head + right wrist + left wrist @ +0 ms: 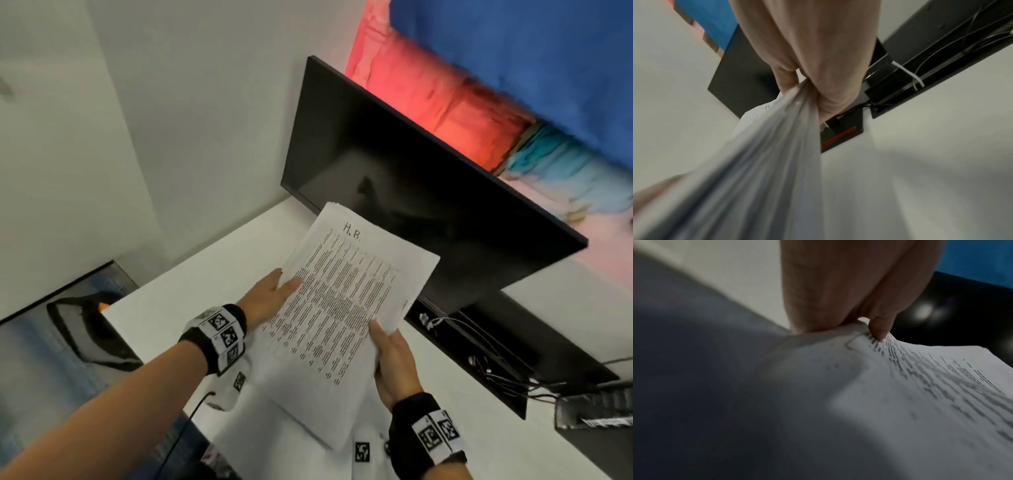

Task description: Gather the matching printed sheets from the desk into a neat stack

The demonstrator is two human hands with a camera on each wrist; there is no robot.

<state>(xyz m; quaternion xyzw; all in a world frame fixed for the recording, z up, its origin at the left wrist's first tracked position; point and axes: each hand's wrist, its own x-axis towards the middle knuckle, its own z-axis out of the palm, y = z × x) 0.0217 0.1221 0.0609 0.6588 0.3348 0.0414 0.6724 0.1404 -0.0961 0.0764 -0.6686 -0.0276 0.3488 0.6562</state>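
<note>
A stack of printed sheets, its top page covered in text with "H.B." handwritten near the top, is held up above the white desk. My left hand pinches the stack's left edge, thumb on top of the page. My right hand grips the right edge, thumb on top and fingers underneath. In the right wrist view the stack's layered edges fan out from that grip. The sheets are roughly aligned, with lower ones showing at the bottom.
A black monitor stands just behind the stack. A black cable tray with wires runs along the desk's right rear. A dark chair sits left of the desk. A black cable hangs off the near edge.
</note>
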